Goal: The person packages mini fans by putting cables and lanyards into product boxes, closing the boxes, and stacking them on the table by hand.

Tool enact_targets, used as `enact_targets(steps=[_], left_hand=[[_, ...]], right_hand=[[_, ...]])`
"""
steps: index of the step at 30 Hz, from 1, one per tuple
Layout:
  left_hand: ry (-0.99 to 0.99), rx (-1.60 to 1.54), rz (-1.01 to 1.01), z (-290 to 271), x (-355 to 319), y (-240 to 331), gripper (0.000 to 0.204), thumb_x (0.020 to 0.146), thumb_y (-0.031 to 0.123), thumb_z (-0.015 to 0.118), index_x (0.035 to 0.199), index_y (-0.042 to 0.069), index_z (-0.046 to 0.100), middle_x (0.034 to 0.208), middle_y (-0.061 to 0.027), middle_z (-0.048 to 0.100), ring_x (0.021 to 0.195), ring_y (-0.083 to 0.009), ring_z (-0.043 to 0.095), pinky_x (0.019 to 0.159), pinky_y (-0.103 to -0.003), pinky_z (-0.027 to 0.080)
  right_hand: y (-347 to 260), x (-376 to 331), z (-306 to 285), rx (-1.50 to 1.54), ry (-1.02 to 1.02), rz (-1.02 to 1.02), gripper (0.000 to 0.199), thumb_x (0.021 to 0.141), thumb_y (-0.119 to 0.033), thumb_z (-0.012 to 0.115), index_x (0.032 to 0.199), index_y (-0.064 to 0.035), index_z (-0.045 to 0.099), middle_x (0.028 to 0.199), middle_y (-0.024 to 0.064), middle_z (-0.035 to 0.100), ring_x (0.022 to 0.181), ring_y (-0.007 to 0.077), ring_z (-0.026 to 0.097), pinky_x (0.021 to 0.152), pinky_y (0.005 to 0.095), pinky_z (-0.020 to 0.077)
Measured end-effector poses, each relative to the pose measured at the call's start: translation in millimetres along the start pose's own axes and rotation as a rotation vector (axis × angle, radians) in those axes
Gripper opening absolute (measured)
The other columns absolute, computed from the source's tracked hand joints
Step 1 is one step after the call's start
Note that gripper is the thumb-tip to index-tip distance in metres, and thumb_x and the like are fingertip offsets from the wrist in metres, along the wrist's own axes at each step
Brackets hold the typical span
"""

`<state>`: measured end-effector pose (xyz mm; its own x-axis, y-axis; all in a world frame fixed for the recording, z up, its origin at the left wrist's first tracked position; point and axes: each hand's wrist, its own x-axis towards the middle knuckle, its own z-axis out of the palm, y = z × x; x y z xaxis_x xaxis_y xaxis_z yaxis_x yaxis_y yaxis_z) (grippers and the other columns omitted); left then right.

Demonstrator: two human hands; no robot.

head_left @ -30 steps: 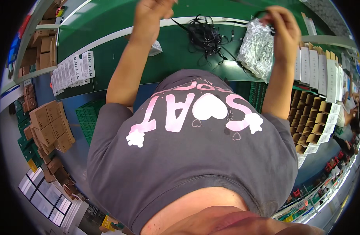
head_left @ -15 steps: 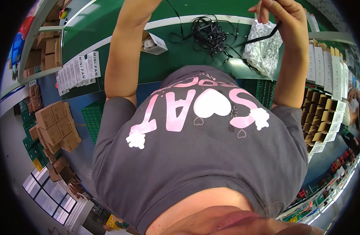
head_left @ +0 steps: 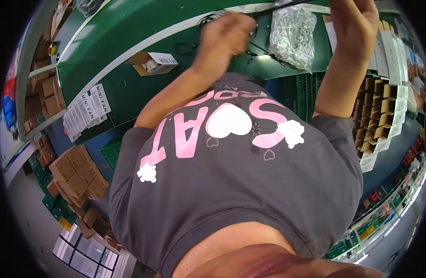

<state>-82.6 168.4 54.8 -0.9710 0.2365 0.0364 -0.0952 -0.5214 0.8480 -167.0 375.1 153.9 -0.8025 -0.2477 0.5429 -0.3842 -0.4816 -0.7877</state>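
My left hand [head_left: 227, 34] is blurred, its fingers curled, over a tangle of black cables [head_left: 252, 39] on the green work surface [head_left: 115, 32]. Whether it grips a cable I cannot tell. My right hand [head_left: 354, 25] is raised at the top edge, closed on a thin black cable [head_left: 294, 3] that runs left from it. A clear plastic bag of small parts [head_left: 291, 34] lies between the two hands. My dark shirt with pink print fills the middle of the view.
A small open cardboard box [head_left: 152, 62] lies left of my left hand. White printed sheets [head_left: 85, 111] sit at the bench's near edge. Rows of open brown cartons [head_left: 380, 111] stand to my right, and stacked brown boxes [head_left: 76, 171] on green crates to my left.
My left hand has come back from the far side of the bench toward my chest and the cables. My right hand has lifted higher with the black cable, away from the bag.
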Motion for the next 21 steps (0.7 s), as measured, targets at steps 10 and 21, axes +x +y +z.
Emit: enact_targets(steps=[10, 21], left_hand=[[0.268, 1.016, 0.218, -71, -47, -18, 0.024, 0.09, 0.007, 0.06, 0.071, 0.005, 0.047, 0.063, 0.0023, 0.047, 0.059, -0.01, 0.047, 0.07, -0.027, 0.041], [0.131, 0.732, -0.193, -69, -53, -46, 0.026, 0.086, 0.008, 0.065, 0.069, 0.002, 0.047, 0.06, 0.0039, 0.042, 0.057, -0.0025, 0.034, 0.049, -0.021, 0.029]], right_hand=[[133, -187, -219, -0.934, 0.099, 0.87, 0.026, 0.081, 0.003, 0.05, 0.098, -0.0007, 0.069, 0.082, 0.0075, 0.071, 0.079, 0.0149, 0.068, 0.075, 0.027, 0.0521], [255, -183, -230, -0.612, 0.244, 0.62, 0.026, 0.08, -0.018, 0.068, 0.103, -0.0043, 0.068, 0.095, 0.0069, 0.068, 0.086, 0.0219, 0.064, 0.08, 0.0316, 0.0497]])
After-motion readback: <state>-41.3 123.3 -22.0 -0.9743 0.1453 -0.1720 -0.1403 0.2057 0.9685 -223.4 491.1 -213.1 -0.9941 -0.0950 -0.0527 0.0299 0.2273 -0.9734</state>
